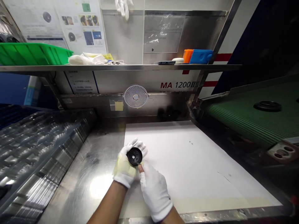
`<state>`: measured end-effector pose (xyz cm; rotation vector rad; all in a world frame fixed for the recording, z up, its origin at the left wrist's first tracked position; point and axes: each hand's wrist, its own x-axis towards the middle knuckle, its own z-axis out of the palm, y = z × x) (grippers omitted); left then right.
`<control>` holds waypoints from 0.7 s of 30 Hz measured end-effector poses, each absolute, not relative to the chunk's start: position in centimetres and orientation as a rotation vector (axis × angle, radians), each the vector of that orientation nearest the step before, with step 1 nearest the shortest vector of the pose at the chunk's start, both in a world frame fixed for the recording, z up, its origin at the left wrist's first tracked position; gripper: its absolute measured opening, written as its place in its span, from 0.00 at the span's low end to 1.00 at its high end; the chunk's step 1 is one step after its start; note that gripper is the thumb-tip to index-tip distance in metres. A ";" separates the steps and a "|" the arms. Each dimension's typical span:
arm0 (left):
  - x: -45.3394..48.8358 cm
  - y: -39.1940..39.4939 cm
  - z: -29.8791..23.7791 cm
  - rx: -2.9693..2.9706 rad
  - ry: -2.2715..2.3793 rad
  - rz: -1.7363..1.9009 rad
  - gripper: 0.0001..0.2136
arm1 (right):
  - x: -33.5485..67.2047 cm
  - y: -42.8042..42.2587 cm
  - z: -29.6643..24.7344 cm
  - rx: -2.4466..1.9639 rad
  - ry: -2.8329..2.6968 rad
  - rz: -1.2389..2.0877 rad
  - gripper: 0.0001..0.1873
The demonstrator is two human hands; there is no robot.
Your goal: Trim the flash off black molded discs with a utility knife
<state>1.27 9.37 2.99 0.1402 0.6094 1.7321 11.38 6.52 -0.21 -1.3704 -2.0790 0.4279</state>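
Steel bench (77,183): white paper sheet (198,161) on its right, clear plastic trays (39,146) stacked along the left, green ribbed conveyor belt (252,115) beyond, carrying a black disc (267,106).
Black pulley (135,156): held above the paper's left edge, round face up, so no long axis shows; it sits just far of the right hand and mostly within the left.
Left hand (125,166): gloved, fingers curled closed around the pulley's left and far rim, gripping it.
Right hand (154,191): gloved, nearer the onlooker, fingers bunched, bare fingertip (140,169) at the pulley's near rim beside a thin dark point; whether it pinches anything is impossible to tell.
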 end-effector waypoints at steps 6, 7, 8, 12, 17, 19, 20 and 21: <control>0.6 8.5 3.6 0.198 0.630 1.638 0.07 | 12.0 6.9 -0.2 -1.353 -2.054 0.453 0.13; 0.7 8.6 3.6 0.188 0.629 1.660 0.05 | 11.9 6.7 -0.1 -1.365 -2.056 0.432 0.14; 0.8 8.7 3.7 0.179 0.624 1.680 0.04 | 11.6 6.4 0.0 -1.370 -2.062 0.412 0.15; 0.2 8.6 3.9 0.145 0.580 1.784 0.04 | 10.1 5.4 0.3 -1.338 -2.094 0.388 0.17; -2.2 6.9 3.9 0.162 0.589 1.667 0.11 | 8.9 5.3 0.7 -1.253 -2.120 0.431 0.16; -2.9 6.4 4.0 0.179 0.597 1.605 0.11 | 8.8 5.3 0.9 -1.238 -2.122 0.468 0.15; -3.1 6.3 4.0 0.184 0.602 1.602 0.10 | 8.8 5.3 1.0 -1.255 -2.120 0.473 0.15; -3.3 6.2 4.1 0.186 0.608 1.609 0.08 | 8.7 5.2 1.1 -1.285 -2.118 0.468 0.15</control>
